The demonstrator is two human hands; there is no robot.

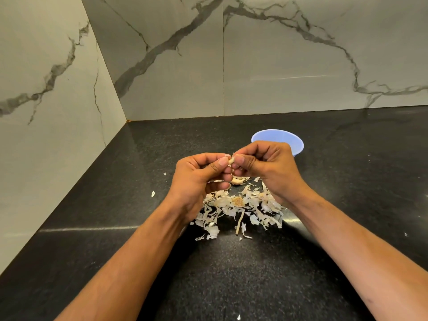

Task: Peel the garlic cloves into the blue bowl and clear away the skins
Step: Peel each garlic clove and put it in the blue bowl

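While a garlic clove (231, 160) is pinched between the left hand (201, 174) and right hand (264, 163) above the skins (240, 205) mid-counter, peeling is best done close to the blue bowl (294, 141) toward the back edge.

We see an evenly bright, sharp view in which soft light from above lays pale streaks of glare on the glossy black desk (129, 262), faint shadows beneath the forearms, and wide-angle bending along the marble wall (278, 66) behind the desk.
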